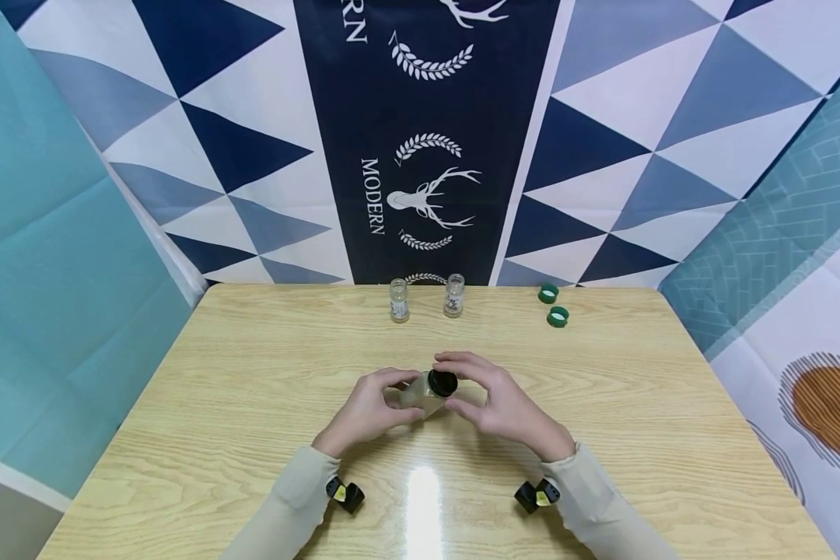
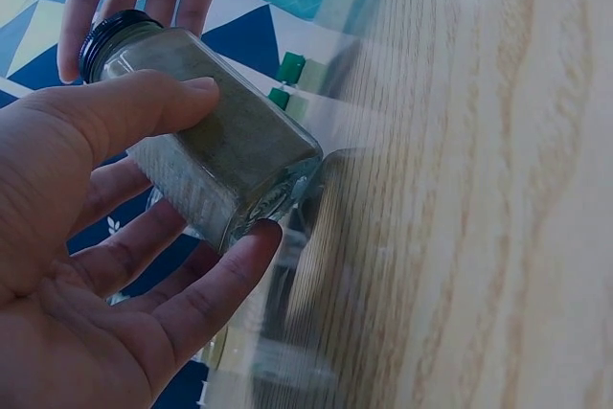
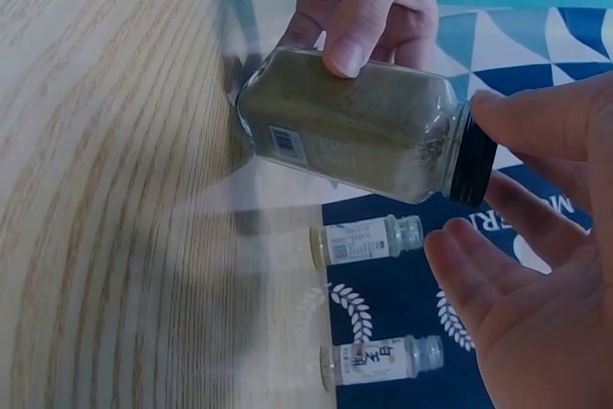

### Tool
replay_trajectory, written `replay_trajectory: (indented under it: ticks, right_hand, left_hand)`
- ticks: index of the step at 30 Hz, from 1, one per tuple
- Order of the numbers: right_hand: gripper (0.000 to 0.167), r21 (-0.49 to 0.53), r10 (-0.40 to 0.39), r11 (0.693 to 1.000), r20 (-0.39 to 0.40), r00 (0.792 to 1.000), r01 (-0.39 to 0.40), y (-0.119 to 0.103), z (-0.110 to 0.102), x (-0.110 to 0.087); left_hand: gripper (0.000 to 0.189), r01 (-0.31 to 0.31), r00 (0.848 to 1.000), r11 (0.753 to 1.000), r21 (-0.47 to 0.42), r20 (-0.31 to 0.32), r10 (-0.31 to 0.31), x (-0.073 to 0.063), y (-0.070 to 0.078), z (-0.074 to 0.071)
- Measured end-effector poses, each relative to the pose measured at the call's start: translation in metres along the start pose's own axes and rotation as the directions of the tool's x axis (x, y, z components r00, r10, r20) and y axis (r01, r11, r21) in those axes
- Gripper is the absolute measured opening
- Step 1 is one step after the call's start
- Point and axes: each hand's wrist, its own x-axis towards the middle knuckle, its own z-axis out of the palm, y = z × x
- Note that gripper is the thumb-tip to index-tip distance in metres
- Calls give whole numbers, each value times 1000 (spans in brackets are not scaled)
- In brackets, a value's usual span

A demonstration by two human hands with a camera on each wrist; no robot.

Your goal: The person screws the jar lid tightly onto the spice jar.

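My left hand [image 1: 372, 408] holds a squarish glass spice jar [image 3: 350, 126] by its sides, thumb on one face and fingers beneath. Greyish-green powder fills much of the jar, which leans with its bottom low, close over the table, and its black lid [image 1: 442, 382] towards my right hand [image 1: 493, 397]. At the lid, the right thumb and index finger pinch its edge; the other fingers of that hand are spread apart from the glass. A small barcode label [image 3: 287, 144] shows on the jar's side in the right wrist view.
Two small lidless glass bottles with white labels, the left bottle [image 1: 399, 301] and the right bottle [image 1: 453, 295], stand at the table's back edge. Two green caps, a rear cap [image 1: 548, 293] and a front cap [image 1: 558, 316], lie to their right. Patterned cloth hangs behind the wooden table [image 1: 252, 365].
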Motion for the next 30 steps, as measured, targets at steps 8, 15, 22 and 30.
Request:
replay_trajectory:
  ticks: [8, 15, 22, 30]
  right_hand:
    - [48, 5, -13, 1000, 3, 1000, 13, 1, 1, 1]
    - [46, 20, -11, 1000, -8, 1000, 12, 2, 1, 1]
    - [43, 30, 6, 1000, -22, 1000, -6, 1, 0, 2]
    - [37, 25, 54, 998, -39, 998, -53, -1, -1, 2]
  left_hand:
    - [51, -9, 1000, 1000, -1, -7, 9, 1, -1, 0]
    - [51, -5, 1000, 1000, -6, -2, 5, 1, -2, 0]
    - [52, -2, 1000, 1000, -17, 5, 2, 1, -2, 0]
    - [52, -7, 1000, 1000, 6, 4, 7, 0, -2, 0]
